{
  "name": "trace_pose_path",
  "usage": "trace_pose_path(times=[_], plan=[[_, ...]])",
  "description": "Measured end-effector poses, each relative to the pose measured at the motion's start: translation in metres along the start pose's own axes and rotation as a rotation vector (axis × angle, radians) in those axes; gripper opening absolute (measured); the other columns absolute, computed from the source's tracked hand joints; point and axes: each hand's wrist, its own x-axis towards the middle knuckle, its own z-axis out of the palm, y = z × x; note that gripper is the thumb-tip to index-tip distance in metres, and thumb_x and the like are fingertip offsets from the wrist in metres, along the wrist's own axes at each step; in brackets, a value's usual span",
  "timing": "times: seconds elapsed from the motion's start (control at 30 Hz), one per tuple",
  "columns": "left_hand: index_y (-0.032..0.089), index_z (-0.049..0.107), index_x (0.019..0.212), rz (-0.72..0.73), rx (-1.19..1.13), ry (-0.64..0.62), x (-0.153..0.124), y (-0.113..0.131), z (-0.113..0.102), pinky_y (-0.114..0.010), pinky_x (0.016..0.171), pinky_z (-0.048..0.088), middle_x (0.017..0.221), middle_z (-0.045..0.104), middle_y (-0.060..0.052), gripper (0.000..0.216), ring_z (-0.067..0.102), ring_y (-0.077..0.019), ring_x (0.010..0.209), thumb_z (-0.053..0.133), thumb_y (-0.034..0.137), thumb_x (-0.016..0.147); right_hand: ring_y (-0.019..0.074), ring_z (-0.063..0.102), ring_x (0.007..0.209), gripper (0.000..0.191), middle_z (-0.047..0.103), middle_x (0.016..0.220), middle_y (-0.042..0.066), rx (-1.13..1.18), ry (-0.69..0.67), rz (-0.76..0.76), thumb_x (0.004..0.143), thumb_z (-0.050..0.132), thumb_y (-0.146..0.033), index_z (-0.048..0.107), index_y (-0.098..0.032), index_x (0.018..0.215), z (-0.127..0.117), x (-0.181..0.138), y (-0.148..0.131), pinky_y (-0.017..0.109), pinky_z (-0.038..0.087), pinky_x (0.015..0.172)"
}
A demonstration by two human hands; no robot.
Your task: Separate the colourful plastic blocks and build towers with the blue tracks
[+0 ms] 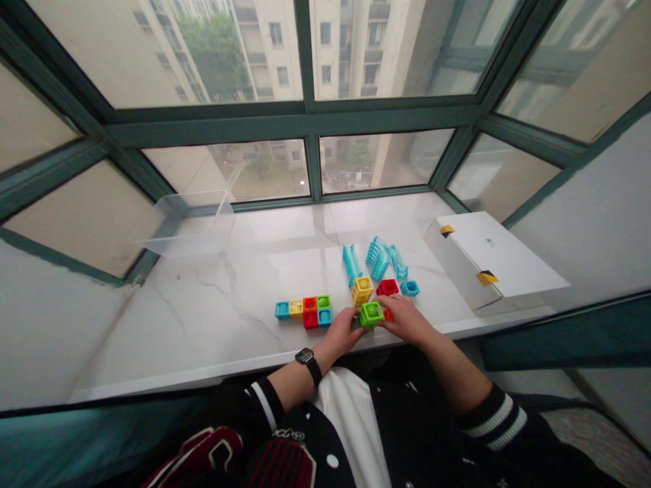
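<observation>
A green toy block [371, 314] is between my two hands near the front edge of the white sill. My left hand [343, 332], with a dark watch on the wrist, grips its left side. My right hand [405, 318] closes on its right side, its fingers partly covering a red piece [388, 314] beneath. Just beyond stand a yellow block [363, 290] and a red block [387, 287], with a blue block [409, 288] to their right. Left of my hands lies a joined row of coloured blocks [310, 312] in blue, yellow, red and green.
Translucent blue track pieces [378, 259] lie behind the loose blocks. At the back left sits a clear plastic bin [196, 234]. A white box [501, 261] with yellow-and-black tape stands on the right. Green-framed windows [315, 123] border the sill [228, 325].
</observation>
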Motion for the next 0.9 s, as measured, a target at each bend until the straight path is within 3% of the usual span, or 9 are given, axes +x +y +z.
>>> trace_pose_path(times=[0.37, 0.57, 0.67, 0.77, 0.9], plan=[[0.019, 0.064, 0.122, 0.067, 0.048, -0.004, -0.002, -0.001, 0.000, -0.041, 0.094, 0.054, 0.115, 0.070, -0.010, 0.042, 0.066, -0.0259, 0.105, 0.080, 0.024, 0.083, 0.0316, 0.064, 0.113, 0.050, 0.074, 0.117, 0.009, -0.089, 0.006, -0.035, 0.080, 0.080, -0.030, 0.066, -0.023, 0.127, -0.002, 0.001, -0.003, 0.046, 0.043, 0.100], [0.019, 0.059, 0.127, 0.093, 0.092, -0.011, -0.003, -0.005, 0.002, -0.044, 0.097, 0.053, 0.119, 0.069, -0.012, 0.045, 0.065, -0.0277, 0.109, 0.077, 0.023, 0.086, 0.0319, 0.061, 0.125, 0.062, 0.069, 0.135, 0.011, 0.077, 0.093, -0.097, 0.083, 0.075, -0.033, 0.058, -0.024, 0.142, -0.007, -0.009, 0.009, 0.052, 0.043, 0.110], [0.020, 0.059, 0.128, 0.081, 0.105, -0.025, -0.003, -0.006, 0.001, -0.043, 0.098, 0.052, 0.120, 0.069, -0.013, 0.045, 0.065, -0.0280, 0.111, 0.075, 0.022, 0.087, 0.0290, 0.060, 0.127, 0.049, 0.066, 0.138, 0.011, 0.212, 0.269, -0.072, 0.093, 0.063, -0.034, 0.058, -0.025, 0.140, -0.018, -0.016, 0.024, 0.050, 0.046, 0.110], [0.020, 0.059, 0.127, 0.056, 0.104, -0.022, -0.002, -0.004, 0.000, -0.042, 0.098, 0.052, 0.119, 0.069, -0.012, 0.045, 0.065, -0.0275, 0.110, 0.076, 0.022, 0.086, 0.0286, 0.064, 0.117, 0.033, 0.069, 0.124, 0.011, 0.220, 0.411, 0.030, 0.097, 0.057, -0.035, 0.067, -0.024, 0.126, -0.023, -0.021, 0.040, 0.050, 0.052, 0.105], [0.020, 0.059, 0.128, 0.052, 0.106, -0.021, 0.000, -0.003, 0.000, -0.042, 0.097, 0.053, 0.119, 0.068, -0.012, 0.044, 0.065, -0.0267, 0.108, 0.076, 0.022, 0.086, 0.0291, 0.065, 0.112, 0.031, 0.068, 0.117, 0.011, 0.200, 0.344, 0.074, 0.094, 0.063, -0.040, 0.070, -0.024, 0.120, -0.013, -0.026, 0.049, 0.051, 0.054, 0.104]])
